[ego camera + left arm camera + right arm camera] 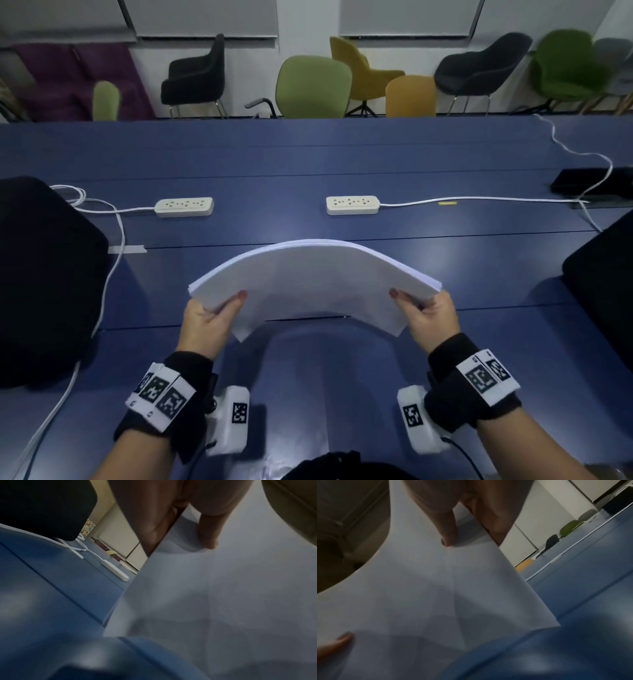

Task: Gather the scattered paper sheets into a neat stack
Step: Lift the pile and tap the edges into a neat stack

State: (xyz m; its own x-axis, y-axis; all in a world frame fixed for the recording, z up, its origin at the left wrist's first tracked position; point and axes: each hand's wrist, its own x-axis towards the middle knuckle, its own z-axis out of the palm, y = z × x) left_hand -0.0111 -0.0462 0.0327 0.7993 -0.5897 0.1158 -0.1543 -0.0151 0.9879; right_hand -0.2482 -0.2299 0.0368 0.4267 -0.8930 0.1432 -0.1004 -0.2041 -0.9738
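Note:
A stack of white paper sheets (pixel 315 284) is lifted above the blue table (pixel 308 164) and bowed upward in an arch. My left hand (pixel 214 308) grips its left end, thumb on top and fingers beneath. My right hand (pixel 419 310) grips the right end the same way. In the left wrist view the paper (pixel 214 601) fills the right side, with my left thumb (pixel 210 534) pressed on it. In the right wrist view the paper (pixel 419 588) fills the left side under my right thumb (pixel 448 534).
Two white power strips (pixel 184 207) (pixel 352 205) with cables lie farther back on the table. Dark chair backs stand at the left (pixel 44 281) and right (pixel 603 291) table edges. A black device (pixel 589 183) sits at the far right. Several chairs line the far side.

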